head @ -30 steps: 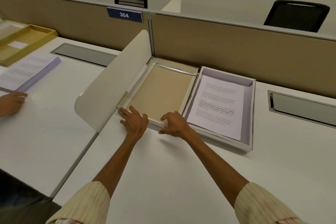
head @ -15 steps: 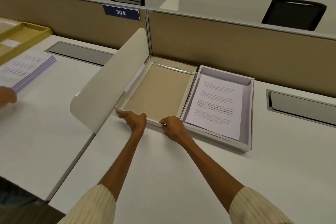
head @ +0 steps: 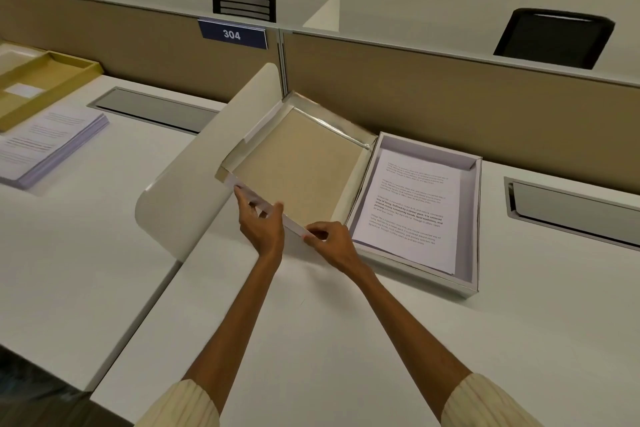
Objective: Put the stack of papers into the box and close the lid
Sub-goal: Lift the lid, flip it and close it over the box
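Observation:
The white box (head: 477,218) lies open on the desk with the stack of printed papers (head: 412,208) inside it. To its left is the lid (head: 298,163), its tan inside facing up, tilted with its near-left side raised off the desk. My left hand (head: 261,225) grips the lid's near edge, thumb over the rim. My right hand (head: 329,239) pinches the same edge near the corner next to the box.
A curved white divider (head: 207,163) stands just left of the lid. A tan partition (head: 450,100) runs behind. On the neighbouring desk lie another paper stack (head: 48,146) and a yellow tray (head: 41,87). A metal cable slot (head: 571,211) sits right of the box.
The lid's near-left edge has lifted off the desk and tilted. Both hands went from resting on its edge to gripping it. The other person's hand at the far left is gone.

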Demonstrator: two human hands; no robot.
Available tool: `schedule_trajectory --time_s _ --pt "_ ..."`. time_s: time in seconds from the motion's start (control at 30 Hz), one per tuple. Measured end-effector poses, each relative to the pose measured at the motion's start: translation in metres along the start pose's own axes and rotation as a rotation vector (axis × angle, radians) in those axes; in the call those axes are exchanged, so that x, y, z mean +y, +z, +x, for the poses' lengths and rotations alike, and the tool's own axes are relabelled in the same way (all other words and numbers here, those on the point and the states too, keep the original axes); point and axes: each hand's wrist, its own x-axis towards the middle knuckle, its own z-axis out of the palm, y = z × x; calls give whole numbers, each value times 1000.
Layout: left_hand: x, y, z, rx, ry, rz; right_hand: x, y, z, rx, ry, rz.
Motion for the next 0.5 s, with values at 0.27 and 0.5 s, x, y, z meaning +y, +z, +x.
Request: schedule_trajectory --time_s 0.27,0.5 --pt "26 10 -28 -158 220 1 -61 -46 5 180 -22 290" --pt "30 41 -75 -312 420 180 -113 -113 -2 392 10 490"
